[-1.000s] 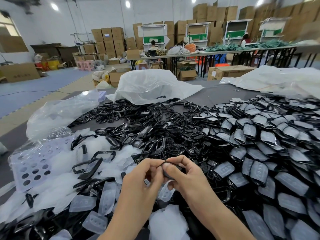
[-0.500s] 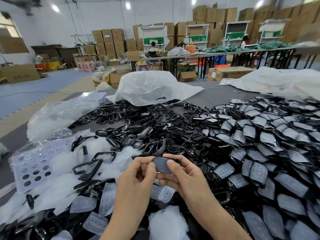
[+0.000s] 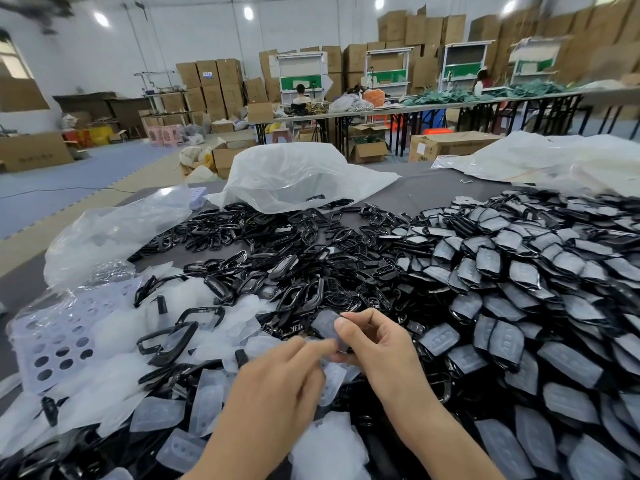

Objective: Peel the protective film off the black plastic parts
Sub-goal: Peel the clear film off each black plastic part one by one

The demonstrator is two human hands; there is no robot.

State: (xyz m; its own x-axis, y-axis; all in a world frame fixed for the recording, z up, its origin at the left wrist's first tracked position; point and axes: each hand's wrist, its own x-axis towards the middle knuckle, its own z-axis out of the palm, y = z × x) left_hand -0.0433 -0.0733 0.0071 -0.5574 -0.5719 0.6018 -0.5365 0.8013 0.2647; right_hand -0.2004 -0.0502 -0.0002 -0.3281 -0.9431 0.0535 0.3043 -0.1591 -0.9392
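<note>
Black plastic part [image 3: 329, 330], face hazy grey under its protective film [image 3: 324, 322], held up just above the heap near the front middle of the tabletop [image 3: 398, 199]. My right hand [image 3: 377, 344] has it: thumb and forefinger pinch the part at its upper right edge, and the other fingers curl in below. My left hand [image 3: 277, 372] reaches in from the lower left with its fingers [image 3: 311, 346] stretched toward the part's lower edge. The tips are at the part or the film, but they are motion-blurred, so I cannot tell whether they pinch anything. To the right lies a big heap of film-covered parts [image 3: 519, 271], overlapping like scales. In the centre is a heap of bare black frames [image 3: 277, 271], glossy and tangled. At the front left, loose peeled films [image 3: 156, 414] lie in a pale drift with a few black frames on top. A lavender perforated tray [image 3: 52, 341] sits at the left edge, partly under clear plastic. A clear bag [image 3: 114, 233] lies behind the tray. A white plastic bag [image 3: 294, 178] stands open at the far side, with a few frames at its mouth.
</note>
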